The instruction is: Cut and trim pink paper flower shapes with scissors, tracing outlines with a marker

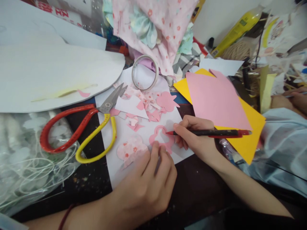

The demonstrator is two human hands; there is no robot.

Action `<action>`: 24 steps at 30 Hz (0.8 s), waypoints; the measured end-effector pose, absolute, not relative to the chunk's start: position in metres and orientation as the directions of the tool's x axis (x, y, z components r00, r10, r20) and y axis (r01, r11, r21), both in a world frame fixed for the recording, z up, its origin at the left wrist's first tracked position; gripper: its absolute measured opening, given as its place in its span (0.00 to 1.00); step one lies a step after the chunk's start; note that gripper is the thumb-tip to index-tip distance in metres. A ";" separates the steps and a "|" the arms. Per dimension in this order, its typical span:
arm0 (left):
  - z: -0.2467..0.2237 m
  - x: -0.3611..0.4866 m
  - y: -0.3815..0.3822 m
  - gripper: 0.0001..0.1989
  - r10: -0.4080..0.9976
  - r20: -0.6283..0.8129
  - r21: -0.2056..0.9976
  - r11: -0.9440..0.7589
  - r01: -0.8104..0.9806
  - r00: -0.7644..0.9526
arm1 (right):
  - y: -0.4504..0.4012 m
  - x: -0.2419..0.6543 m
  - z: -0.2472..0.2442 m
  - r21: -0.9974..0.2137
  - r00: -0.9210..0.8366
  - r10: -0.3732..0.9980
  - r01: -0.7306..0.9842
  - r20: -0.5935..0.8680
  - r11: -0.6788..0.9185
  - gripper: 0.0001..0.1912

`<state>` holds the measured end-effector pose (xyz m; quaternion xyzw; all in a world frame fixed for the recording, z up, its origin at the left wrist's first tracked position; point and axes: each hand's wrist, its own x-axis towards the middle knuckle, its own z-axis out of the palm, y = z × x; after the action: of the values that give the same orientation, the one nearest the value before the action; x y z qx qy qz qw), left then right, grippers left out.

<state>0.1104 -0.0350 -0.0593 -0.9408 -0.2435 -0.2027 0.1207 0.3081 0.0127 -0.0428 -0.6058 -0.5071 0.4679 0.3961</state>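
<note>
A pen with a black and red barrel [216, 133] is held in my right hand [194, 134], its tip on a pink paper cutout [170, 145] that has a white middle. Fingertips of my left hand [153, 179] rest on the lower edge of that cutout, the fingers spread a little and holding nothing. To the left of them lies a flower-printed paper cutout [131, 149]. Both cutouts are on a white sheet [114, 172]. Pink scraps [153, 115] and another pink cutout [166, 101] lie above them.
Scissors with red and yellow handles [105, 110] lie open at the left, beside a tape roll [145, 72]. Pink [216, 99] and yellow sheets [251, 118] are at the right. Plastic bags [31, 153] fill the lower left. Another person's hand [287, 103] shows at the right edge.
</note>
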 end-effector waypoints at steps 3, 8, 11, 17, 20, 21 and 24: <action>-0.059 0.111 -0.035 0.20 0.410 0.441 -0.126 -0.852 0.507 0.798 | 0.012 0.308 -0.043 -0.957 0.061 0.987 0.241 -0.151 -0.161 0.16; -0.059 0.112 -0.034 0.20 0.408 0.436 -0.135 -0.852 0.506 0.802 | 0.012 0.308 -0.043 -0.956 0.085 0.987 0.249 -0.136 -0.153 0.17; -0.058 0.111 -0.033 0.19 0.402 0.431 -0.140 -0.855 0.500 0.808 | 0.011 0.309 -0.042 -0.953 0.060 0.986 0.254 -0.155 -0.166 0.16; -0.059 0.110 -0.035 0.20 0.408 0.434 -0.131 -0.853 0.504 0.803 | 0.011 0.308 -0.043 -0.951 0.052 0.987 0.263 -0.154 -0.163 0.16; -0.059 0.110 -0.035 0.20 0.406 0.437 -0.133 -0.853 0.504 0.803 | 0.011 0.308 -0.043 -0.951 0.065 0.987 0.266 -0.146 -0.158 0.17; -0.059 0.110 -0.036 0.20 0.403 0.434 -0.137 -0.855 0.501 0.806 | 0.011 0.308 -0.042 -0.951 0.063 0.987 0.265 -0.151 -0.162 0.17; -0.059 0.109 -0.036 0.20 0.406 0.425 -0.141 -0.853 0.502 0.809 | 0.011 0.308 -0.042 -0.949 0.050 0.985 0.267 -0.162 -0.170 0.16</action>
<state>0.1090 -0.0362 -0.0585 -0.9430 -0.2407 -0.1936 0.1240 0.3079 0.0108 -0.0417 -0.6106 -0.5130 0.4604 0.3899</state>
